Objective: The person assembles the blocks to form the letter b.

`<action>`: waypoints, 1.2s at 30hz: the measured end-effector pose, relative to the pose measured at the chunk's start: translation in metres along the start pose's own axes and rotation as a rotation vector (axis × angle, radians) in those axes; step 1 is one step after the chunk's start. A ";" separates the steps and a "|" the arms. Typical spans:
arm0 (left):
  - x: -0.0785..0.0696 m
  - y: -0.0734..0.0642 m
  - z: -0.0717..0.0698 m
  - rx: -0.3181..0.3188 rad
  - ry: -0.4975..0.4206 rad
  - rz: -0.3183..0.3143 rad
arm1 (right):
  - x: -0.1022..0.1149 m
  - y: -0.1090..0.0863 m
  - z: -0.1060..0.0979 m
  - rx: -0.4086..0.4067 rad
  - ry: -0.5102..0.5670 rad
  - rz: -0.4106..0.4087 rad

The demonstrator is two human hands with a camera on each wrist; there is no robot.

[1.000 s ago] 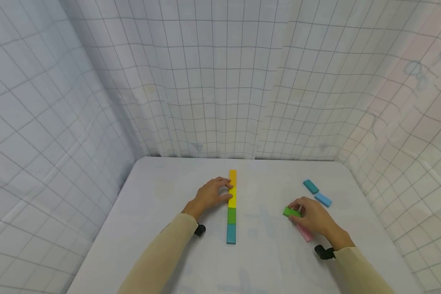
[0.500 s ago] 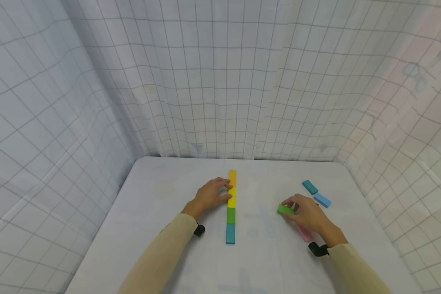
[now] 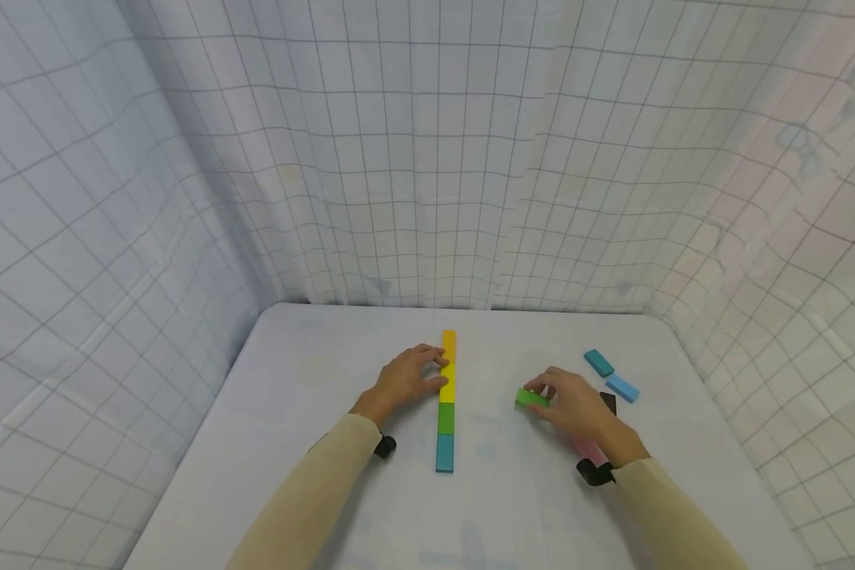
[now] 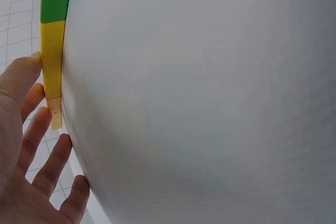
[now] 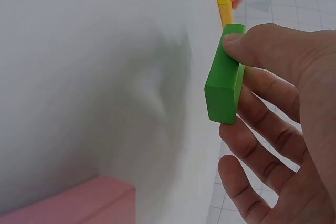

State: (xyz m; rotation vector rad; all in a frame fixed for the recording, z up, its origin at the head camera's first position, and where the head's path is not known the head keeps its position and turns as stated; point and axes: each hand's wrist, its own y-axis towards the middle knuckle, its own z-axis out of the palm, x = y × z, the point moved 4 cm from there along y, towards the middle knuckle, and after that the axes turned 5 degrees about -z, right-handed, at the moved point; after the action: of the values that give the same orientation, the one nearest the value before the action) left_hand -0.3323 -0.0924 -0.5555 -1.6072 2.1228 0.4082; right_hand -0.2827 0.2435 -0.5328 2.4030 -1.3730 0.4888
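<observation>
A straight row of blocks runs away from me on the table: a teal block (image 3: 445,454) nearest, then a green block (image 3: 446,419), a yellow block (image 3: 449,391) and an orange-yellow block (image 3: 449,339). Along the row's left side lies my left hand (image 3: 403,380), its thumb (image 4: 27,72) touching the yellow block and its fingers loosely spread. My right hand (image 3: 575,405) pinches a second green block (image 5: 221,77) between thumb and fingers, lifted off the table, to the right of the row. Beneath the right wrist is a pink block (image 5: 79,203), partly hidden in the head view.
Beyond the right hand lie another teal block (image 3: 599,362) and a light blue block (image 3: 623,388). A dark block (image 3: 609,401) shows partly behind the right hand. White grid-patterned curtains (image 3: 427,158) enclose the back and sides of the white table (image 3: 313,332).
The right hand has carried the green block leftward and slightly away from me, toward the row. More of the dark block has come into view. The left hand has stayed in place.
</observation>
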 end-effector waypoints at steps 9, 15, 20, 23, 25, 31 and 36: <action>-0.001 -0.001 0.000 0.006 -0.004 -0.002 | 0.008 0.012 0.007 0.006 -0.001 -0.033; 0.006 0.004 0.004 -0.011 -0.001 0.027 | 0.013 0.020 0.011 0.005 -0.011 -0.067; -0.003 -0.001 -0.001 -0.004 -0.005 0.001 | 0.020 0.029 0.015 0.016 -0.008 -0.070; -0.003 -0.001 0.000 0.002 0.001 -0.011 | 0.024 0.036 0.018 0.029 0.001 -0.071; -0.003 0.000 0.000 0.002 0.010 -0.015 | 0.026 0.040 0.021 0.036 0.000 -0.075; -0.004 0.001 -0.001 0.002 0.012 -0.015 | 0.033 0.052 0.026 0.049 0.006 -0.077; -0.003 0.000 -0.001 0.012 -0.004 -0.005 | 0.040 0.059 0.030 0.061 0.029 -0.071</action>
State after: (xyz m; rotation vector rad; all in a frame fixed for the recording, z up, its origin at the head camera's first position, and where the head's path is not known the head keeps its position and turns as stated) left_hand -0.3317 -0.0904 -0.5532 -1.6032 2.1146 0.3958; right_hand -0.3113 0.1714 -0.5349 2.4737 -1.2731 0.5518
